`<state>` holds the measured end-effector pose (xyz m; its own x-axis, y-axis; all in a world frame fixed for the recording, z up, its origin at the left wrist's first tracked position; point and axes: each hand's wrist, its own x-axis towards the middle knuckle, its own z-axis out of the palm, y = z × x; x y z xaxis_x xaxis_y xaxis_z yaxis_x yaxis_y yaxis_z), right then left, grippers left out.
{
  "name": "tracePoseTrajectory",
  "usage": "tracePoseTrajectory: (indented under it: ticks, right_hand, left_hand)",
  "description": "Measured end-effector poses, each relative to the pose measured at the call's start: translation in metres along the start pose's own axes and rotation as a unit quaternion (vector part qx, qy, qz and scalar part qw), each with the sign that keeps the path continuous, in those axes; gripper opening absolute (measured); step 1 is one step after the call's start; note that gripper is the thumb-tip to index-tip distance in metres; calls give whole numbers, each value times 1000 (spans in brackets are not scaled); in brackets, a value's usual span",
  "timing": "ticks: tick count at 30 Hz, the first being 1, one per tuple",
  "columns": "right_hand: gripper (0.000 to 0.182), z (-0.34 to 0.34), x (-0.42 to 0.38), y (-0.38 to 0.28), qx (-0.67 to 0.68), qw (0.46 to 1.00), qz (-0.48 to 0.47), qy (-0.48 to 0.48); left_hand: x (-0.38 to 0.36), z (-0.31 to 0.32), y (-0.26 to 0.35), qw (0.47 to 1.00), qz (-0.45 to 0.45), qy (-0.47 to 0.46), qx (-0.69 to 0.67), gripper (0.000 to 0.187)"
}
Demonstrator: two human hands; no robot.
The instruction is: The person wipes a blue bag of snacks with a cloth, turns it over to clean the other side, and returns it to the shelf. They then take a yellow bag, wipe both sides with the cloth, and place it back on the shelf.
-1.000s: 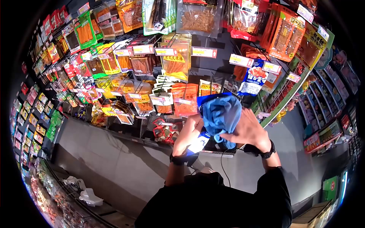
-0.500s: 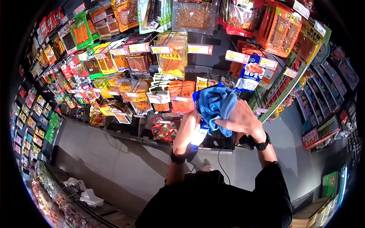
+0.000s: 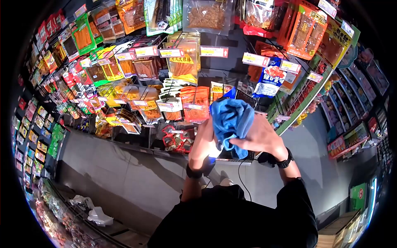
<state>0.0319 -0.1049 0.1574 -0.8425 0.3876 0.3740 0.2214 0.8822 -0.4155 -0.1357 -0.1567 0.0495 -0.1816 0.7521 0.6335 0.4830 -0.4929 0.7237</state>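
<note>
Head camera, and the action sat just right of centre, where both hands were close together on one bundle! Here was the right hand (image 3: pixel 261 135), clamped on a crumpled blue cloth (image 3: pixel 232 118), thumb across the lower folds, the other fingers largely hidden. Opposite it, the left hand (image 3: pixel 202 142) had closed on the left side of a blue packet (image 3: pixel 229 93), and what a squeeze for space: the cloth lay over most of it, leaving just a blue upper corner and a bright lower end in sight. Dark bands circled both wrists.

And what a backdrop! Orange packets (image 3: pixel 194 103) hung just beyond the left hand, while red packets (image 3: pixel 178 139) lay low down beside it. Up to the right, apart from the cloth, hung a blue-and-white packet (image 3: pixel 269 77) under its price labels. Below stretched grey floor (image 3: pixel 111 159), with crumpled white bags (image 3: pixel 99 215) away at lower left.
</note>
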Motion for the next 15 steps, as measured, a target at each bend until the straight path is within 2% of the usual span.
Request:
tracePoseTrajectory:
  ticks: [2,3,4,5,6,9,11,13,14,15]
  right_hand:
    - [66,5,2,-5,11,999,-34,21]
    - [59,9,3,2,-13,1000,-18,16]
    - [55,8,4,7,-18,999,34,-10]
    - [50,7,5,12,-22,995,85,-36]
    - [43,10,7,16,-46,993,104,-15]
    - [42,18,9,18,-19,998,-61,18]
    - [43,27,1,10,-1,998,-51,29]
    - [43,22,9,10,-2,995,-99,30]
    - [48,20,7,16,72,996,-23,42]
    - [55,26,5,36,11,999,47,15]
  left_hand:
    - [2,0,6,999,10,-4,-32,32]
    - [1,1,6,999,16,-6,-47,32]
    - [-1,2,-2,1000,22,4,-2,34]
    - [0,0,-8,998,-38,-12,40,37]
    - [-2,0,-11,997,-50,-17,48,40]
    - [4,-5,-3,999,-31,-12,43,45]
    - [5,-7,-1,999,2,-25,42,41]
    - [1,-3,-18,999,30,5,-35,33]
    - [-1,-5,-16,996,-63,11,-55,21]
    - [-9,-1,-32,995,-1,67,70,13]
